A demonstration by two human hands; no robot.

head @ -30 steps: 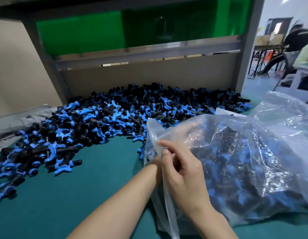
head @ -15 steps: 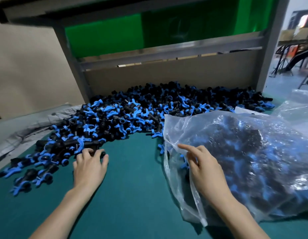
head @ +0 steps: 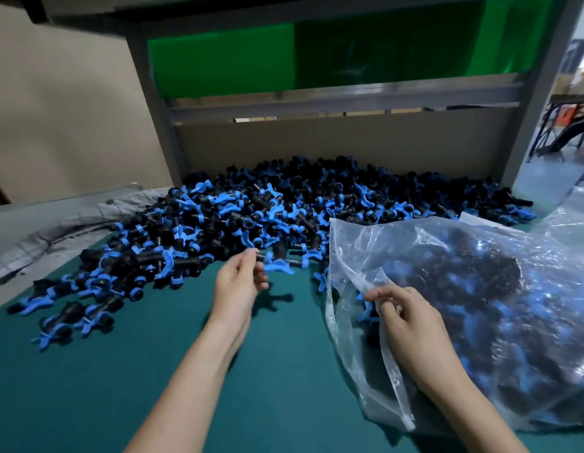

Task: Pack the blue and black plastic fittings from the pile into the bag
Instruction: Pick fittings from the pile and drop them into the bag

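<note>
A wide pile of blue and black plastic fittings (head: 238,223) covers the back and left of the green table (head: 121,380). My left hand (head: 238,289) is raised just in front of the pile and pinches one fitting (head: 277,261) with a blue winged end, held above the table. On the right lies a clear plastic bag (head: 480,305) bulging with fittings. My right hand (head: 405,315) grips the bag's open edge at its left side, fingers curled into the plastic.
A grey cloth (head: 55,230) is bunched at the left table edge. A cardboard back panel (head: 333,145) and grey metal frame posts (head: 153,103) close off the rear. More clear plastic (head: 571,217) lies at the far right.
My left hand went from the bag to the pile, then lifted off with one fitting and moved right toward the bag. My right hand shifted its hold on the bag's edge.
</note>
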